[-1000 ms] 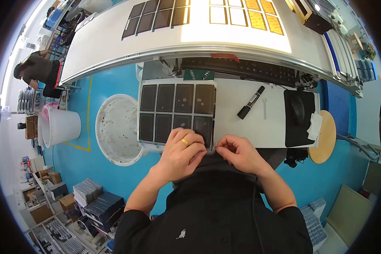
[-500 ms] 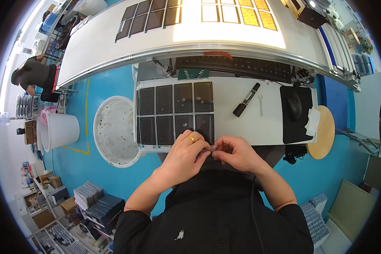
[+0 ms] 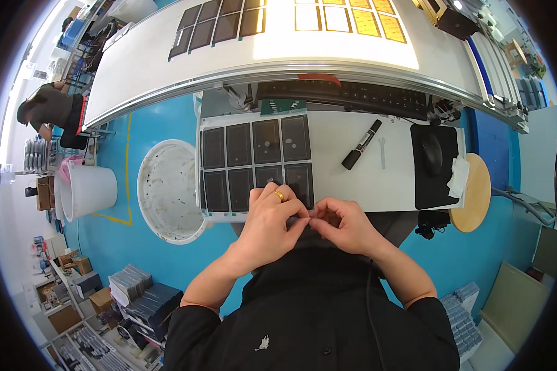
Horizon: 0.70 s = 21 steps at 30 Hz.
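Note:
A sheet of dark square panels (image 3: 254, 162) lies on the left part of a white work table (image 3: 353, 179). My left hand (image 3: 271, 217), with a gold ring on one finger, rests at the sheet's near right corner. My right hand (image 3: 342, 224) meets it fingertip to fingertip at the table's near edge. Both hands pinch at something very small between the fingertips; what it is cannot be made out. A black marker (image 3: 361, 144) and a small wrench (image 3: 382, 153) lie to the right of the sheet, beyond my right hand.
A black mouse pad with a mouse (image 3: 434, 162) and a round wooden disc (image 3: 474, 191) sit at the table's right. A white round tub (image 3: 169, 189) and white bucket (image 3: 90, 190) stand left. A long conveyor (image 3: 291, 49) carries more panels. Another person (image 3: 46, 111) works far left.
My hands stayed pinched together at the sheet's near right corner, shifting only slightly. The view tilted a little, so the table sits lower in the picture.

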{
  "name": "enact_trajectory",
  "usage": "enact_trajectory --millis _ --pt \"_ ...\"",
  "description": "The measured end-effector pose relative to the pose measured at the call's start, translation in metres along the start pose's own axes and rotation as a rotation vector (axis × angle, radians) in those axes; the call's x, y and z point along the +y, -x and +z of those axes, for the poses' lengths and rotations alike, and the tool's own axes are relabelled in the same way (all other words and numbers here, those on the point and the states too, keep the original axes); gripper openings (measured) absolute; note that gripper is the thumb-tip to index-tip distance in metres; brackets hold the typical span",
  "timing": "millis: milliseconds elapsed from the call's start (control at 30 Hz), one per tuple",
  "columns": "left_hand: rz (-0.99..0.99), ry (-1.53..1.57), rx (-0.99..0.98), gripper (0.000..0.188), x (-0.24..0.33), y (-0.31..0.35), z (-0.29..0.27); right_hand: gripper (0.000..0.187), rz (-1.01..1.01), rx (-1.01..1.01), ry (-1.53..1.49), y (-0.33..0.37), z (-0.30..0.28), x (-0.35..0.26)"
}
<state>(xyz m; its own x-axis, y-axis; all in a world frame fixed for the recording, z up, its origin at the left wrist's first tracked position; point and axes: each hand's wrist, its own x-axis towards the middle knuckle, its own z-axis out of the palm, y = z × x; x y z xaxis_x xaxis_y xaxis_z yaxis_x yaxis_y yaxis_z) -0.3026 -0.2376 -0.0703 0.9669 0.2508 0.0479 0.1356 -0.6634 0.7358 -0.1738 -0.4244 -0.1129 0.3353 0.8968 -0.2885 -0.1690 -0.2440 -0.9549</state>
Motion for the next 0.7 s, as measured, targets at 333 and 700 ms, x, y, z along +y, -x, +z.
enact_trajectory --millis 333,700 --pt "-0.009 0.018 -0.015 0.01 -0.0017 0.0014 0.0022 0.01 -0.059 0.064 0.105 0.0025 0.0024 -0.0026" --pt "0.035 -0.06 -0.01 0.008 -0.0035 0.0 0.004 0.007 0.004 0.0 0.072 -0.0032 -0.0045 -0.0004"
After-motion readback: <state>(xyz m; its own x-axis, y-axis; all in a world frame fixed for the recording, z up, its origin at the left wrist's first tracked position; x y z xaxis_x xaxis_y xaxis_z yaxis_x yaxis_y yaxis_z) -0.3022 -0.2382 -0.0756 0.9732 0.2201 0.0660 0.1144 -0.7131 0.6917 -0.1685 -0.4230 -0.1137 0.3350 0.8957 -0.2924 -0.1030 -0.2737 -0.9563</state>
